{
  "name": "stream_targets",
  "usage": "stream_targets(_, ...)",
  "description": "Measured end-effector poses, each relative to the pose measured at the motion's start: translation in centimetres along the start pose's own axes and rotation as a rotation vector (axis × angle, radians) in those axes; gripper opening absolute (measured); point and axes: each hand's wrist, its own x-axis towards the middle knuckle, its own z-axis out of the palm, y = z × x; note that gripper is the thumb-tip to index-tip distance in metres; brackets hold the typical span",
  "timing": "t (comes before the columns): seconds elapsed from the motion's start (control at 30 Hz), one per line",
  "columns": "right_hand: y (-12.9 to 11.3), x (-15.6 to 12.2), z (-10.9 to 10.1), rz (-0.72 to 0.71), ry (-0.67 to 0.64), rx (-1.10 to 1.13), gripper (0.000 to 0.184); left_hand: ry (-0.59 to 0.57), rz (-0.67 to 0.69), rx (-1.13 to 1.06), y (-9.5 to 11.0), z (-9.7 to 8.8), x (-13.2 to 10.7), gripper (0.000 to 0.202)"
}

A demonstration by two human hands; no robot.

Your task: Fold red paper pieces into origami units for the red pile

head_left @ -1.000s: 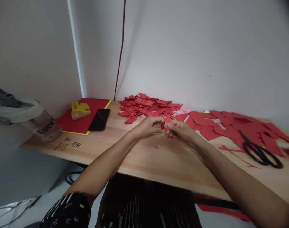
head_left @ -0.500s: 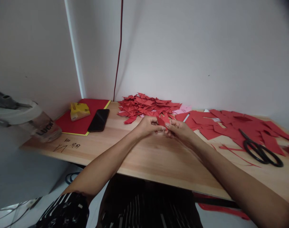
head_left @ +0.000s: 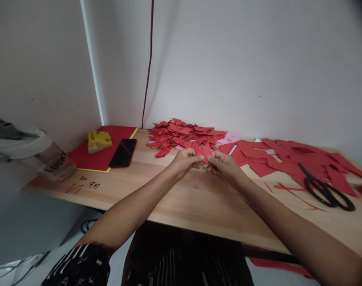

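Both of my hands meet above the middle of the wooden table (head_left: 187, 198) and pinch one small folded red paper piece (head_left: 203, 151). My left hand (head_left: 185, 160) grips its left side with thumb and fingers closed. My right hand (head_left: 225, 163) grips its right side the same way. Just behind the hands lies a heap of folded red paper pieces (head_left: 183, 134).
Flat red paper cut-offs (head_left: 288, 159) and black scissors (head_left: 326, 188) lie at the right. A black phone (head_left: 123, 152) and a yellow packet (head_left: 99, 140) rest on a red sheet (head_left: 109, 143) at the left. A plastic bottle (head_left: 41, 157) lies at the left edge. A red cable (head_left: 148, 63) hangs down the wall.
The red piece has been turned and opened between my fingers and now stands higher above the fingertips. Both hands stayed in nearly the same place.
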Motion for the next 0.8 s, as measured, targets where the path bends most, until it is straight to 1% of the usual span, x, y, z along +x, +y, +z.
stream_targets(0.17,0.78,0.07,-0.39,-0.115,-0.002,-0.103,0.039,0.015,0.001,-0.015,0.06,0.13,-0.18,0.036)
stream_targets(0.37,0.60,-0.15,-0.18,-0.163,0.012,-0.166,0.038,0.018,0.023,-0.004,0.03,0.13,-0.27,0.033)
stream_targets(0.5,0.60,-0.19,-0.05,-0.177,0.023,-0.195,0.039,0.042,0.032,-0.012,-0.01,0.15,-0.23,0.037)
stream_targets(0.6,0.75,-0.09,-0.07,-0.164,0.017,-0.176,0.039,0.052,0.051,-0.018,-0.03,0.19,-0.25,0.040)
stream_targets(0.7,0.73,-0.04,-0.02,-0.137,0.002,-0.158,0.041,0.057,0.081,0.007,0.02,0.22,-0.30,0.039)
stream_targets(0.8,0.43,-0.21,0.23,-0.119,-0.033,-0.162,0.044,0.086,0.112,0.056,0.33,0.29,-0.38,0.038)
